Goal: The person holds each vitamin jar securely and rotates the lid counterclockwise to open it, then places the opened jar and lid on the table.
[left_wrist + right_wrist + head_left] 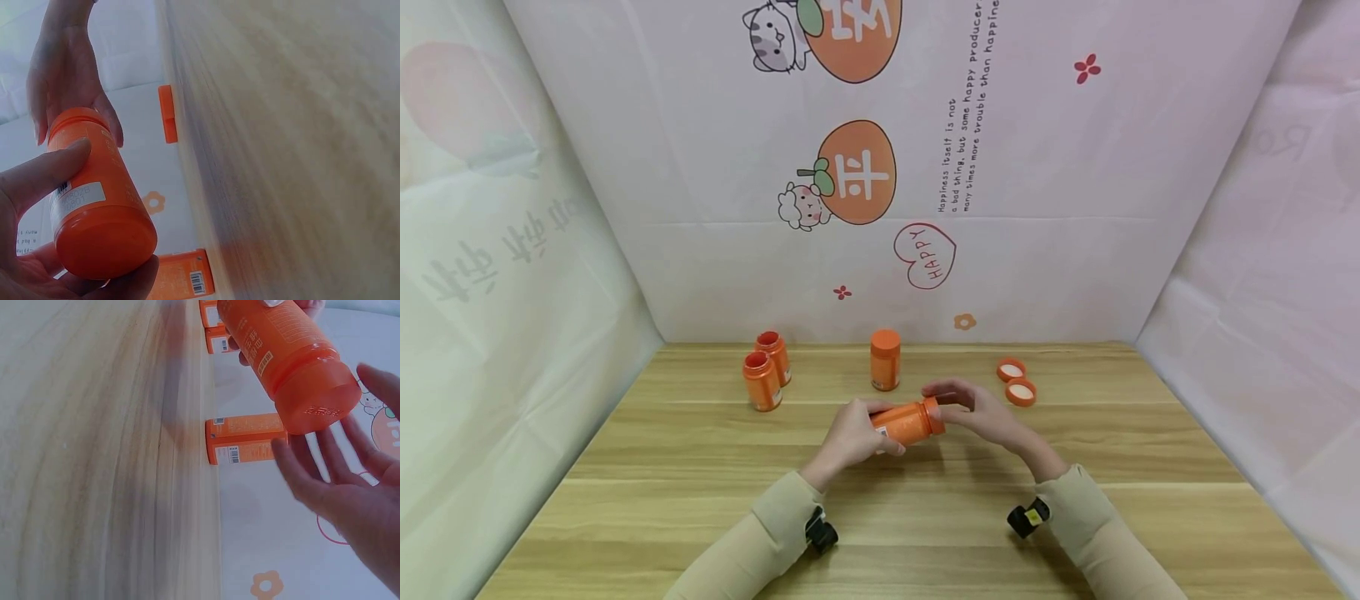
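An orange bottle [904, 423] lies tilted in my left hand [850, 437], its capped end pointing right. The left thumb and fingers grip the bottle's body, the thumb pressing near a white label in the left wrist view. At the other end, the orange cap [315, 397] is on the bottle. My right hand [981, 414] is around this cap, its fingers spread and fairly straight, with gaps beside the cap in the right wrist view. Both hands hold their place above the wooden table [925, 533].
Behind my hands stands a capped orange bottle [885, 362]. Two uncapped orange bottles [763, 383] stand together at the back left. Two orange caps [1021, 392] lie at the back right, pale insides up. A printed white sheet [1037, 250] rises behind the table.
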A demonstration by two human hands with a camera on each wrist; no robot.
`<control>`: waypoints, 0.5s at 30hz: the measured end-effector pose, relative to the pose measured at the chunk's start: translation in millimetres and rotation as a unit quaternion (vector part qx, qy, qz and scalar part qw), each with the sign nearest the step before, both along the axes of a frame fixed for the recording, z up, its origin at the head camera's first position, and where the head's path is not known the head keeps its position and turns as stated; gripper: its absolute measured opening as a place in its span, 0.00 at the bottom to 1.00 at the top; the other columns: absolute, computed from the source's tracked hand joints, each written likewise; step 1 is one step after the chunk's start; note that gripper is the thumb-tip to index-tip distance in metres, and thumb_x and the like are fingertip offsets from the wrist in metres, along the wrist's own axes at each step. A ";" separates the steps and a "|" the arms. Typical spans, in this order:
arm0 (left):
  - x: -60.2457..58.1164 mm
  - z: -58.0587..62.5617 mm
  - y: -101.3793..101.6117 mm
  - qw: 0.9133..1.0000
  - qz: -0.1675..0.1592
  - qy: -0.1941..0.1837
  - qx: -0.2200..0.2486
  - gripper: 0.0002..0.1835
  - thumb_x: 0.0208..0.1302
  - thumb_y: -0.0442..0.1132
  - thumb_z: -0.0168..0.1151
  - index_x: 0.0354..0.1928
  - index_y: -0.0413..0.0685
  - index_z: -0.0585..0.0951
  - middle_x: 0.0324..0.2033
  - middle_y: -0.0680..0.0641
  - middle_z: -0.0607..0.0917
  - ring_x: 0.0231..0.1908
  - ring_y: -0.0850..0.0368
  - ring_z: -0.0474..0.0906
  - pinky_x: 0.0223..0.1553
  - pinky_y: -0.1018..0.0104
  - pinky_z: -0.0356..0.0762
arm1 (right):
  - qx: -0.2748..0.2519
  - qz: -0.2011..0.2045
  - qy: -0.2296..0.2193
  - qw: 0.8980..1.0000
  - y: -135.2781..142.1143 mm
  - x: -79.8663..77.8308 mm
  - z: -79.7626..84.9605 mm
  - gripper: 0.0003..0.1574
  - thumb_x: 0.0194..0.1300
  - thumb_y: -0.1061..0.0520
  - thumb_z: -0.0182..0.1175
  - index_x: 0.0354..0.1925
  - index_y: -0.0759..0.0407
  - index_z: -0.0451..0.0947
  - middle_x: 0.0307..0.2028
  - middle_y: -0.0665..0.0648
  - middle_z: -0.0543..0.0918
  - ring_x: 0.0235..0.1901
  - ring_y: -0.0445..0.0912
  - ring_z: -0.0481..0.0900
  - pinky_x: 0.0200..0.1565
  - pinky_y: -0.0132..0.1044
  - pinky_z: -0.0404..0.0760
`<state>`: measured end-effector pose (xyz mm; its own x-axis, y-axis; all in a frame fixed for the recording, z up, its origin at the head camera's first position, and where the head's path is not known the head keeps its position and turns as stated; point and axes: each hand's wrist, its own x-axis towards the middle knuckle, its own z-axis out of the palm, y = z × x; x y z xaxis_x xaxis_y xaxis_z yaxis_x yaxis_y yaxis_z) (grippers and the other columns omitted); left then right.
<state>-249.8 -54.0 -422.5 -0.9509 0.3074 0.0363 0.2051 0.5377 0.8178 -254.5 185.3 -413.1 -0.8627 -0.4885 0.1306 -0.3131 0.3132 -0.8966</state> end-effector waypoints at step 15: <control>2.3 2.7 3.1 1.000 -0.005 0.010 -0.005 0.33 0.33 0.37 0.80 0.50 0.47 0.82 0.40 0.49 0.85 0.34 0.56 0.76 0.36 0.61 0.74 | 0.064 -0.027 -0.099 0.993 -4.5 -0.8 3.0 0.34 0.70 0.39 0.47 0.62 0.62 0.67 0.54 0.63 0.76 0.50 0.51 0.78 0.51 0.54 0.77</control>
<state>-247.5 -50.9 -419.8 -0.9469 0.3172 0.0527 0.2270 0.5431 0.8084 -255.3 180.9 -410.1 -0.8910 -0.4418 -0.1042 -0.1138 0.4396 -0.8909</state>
